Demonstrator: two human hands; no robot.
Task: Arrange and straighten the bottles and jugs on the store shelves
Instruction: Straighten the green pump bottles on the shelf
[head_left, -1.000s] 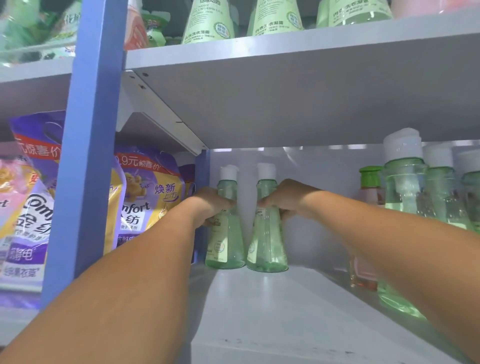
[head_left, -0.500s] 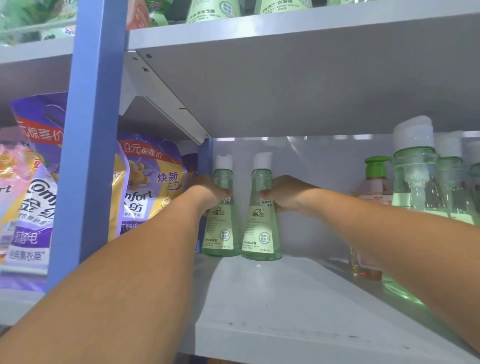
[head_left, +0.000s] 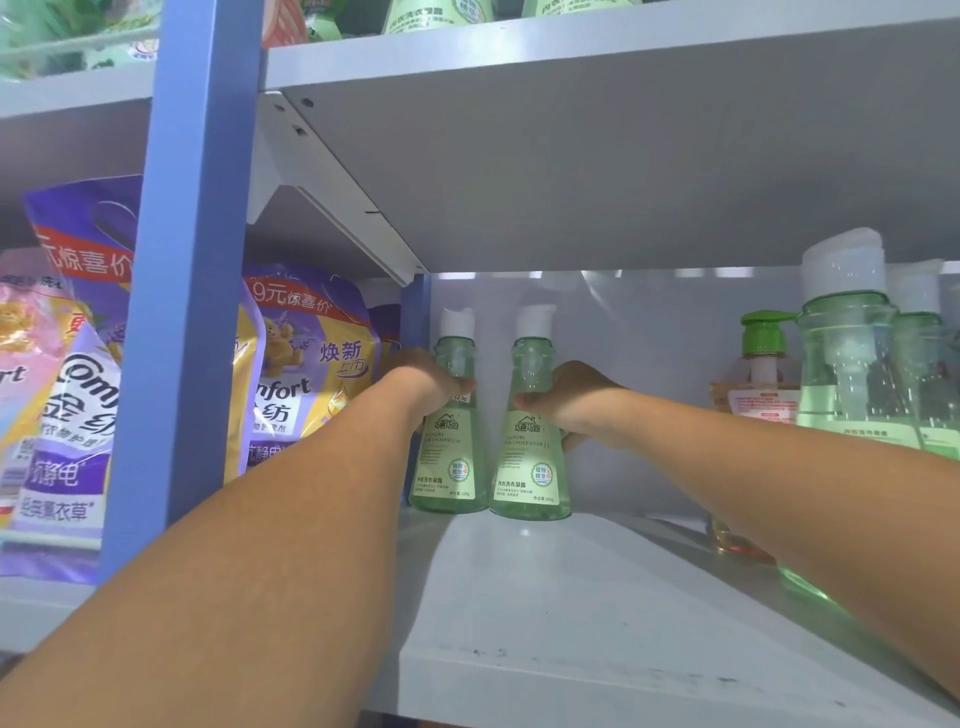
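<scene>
At the grey shelf's back-left corner, left hand and right hand each grip a green bottle (labels forward), best nudged flush with its twin.

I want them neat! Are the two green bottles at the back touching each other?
Cannot tell. In the head view the left bottle and the right bottle stand side by side with their bases meeting or overlapping; higher up, a gap shows between them.

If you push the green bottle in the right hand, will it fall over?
Probably not easily: the right bottle widens to a broad base and looks nearly full, so likely bottom-heavy. Its smooth plastic may slide on the shelf instead.
</scene>
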